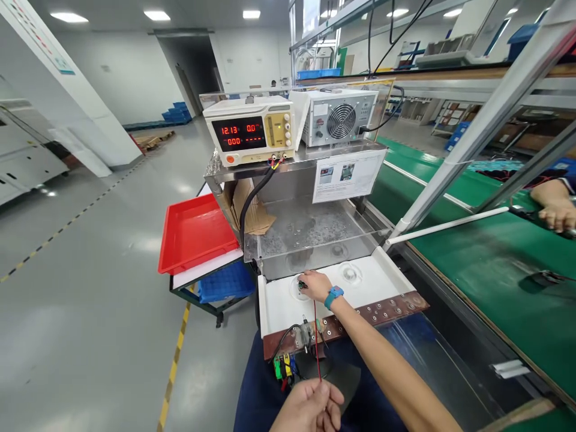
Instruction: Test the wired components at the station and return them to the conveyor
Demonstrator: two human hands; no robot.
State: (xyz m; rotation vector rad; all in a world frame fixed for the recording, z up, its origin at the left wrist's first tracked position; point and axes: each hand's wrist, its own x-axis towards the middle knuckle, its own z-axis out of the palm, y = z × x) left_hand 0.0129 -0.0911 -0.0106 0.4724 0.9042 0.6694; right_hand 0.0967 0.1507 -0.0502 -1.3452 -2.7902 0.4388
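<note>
My right hand (pixel 318 285), with a blue wristband (pixel 333 296), reaches over the white tray (pixel 275 309). Its fingers are closed around a small green part with dark bits (pixel 302 285), perhaps a circuit board, above the left round fitting (pixel 294 291). A thin red wire (pixel 317 345) runs from near that hand down to my left hand (pixel 310 407). There, thumb and finger pinch the wire's lower end. Between the hands lies a brown perforated strip (pixel 373 312) with a metal clamp-like fixture (pixel 307 335) and black leads. Green, yellow and blue connectors (pixel 284 366) hang below it.
A power supply (pixel 249 132) with red digits stands on the metal shelf, beside a grey unit with a fan (pixel 341 120). At left is a red bin (pixel 198 231) on a cart. A green conveyor (pixel 486 264) runs along the right, with another person's hand (pixel 558 210) over it.
</note>
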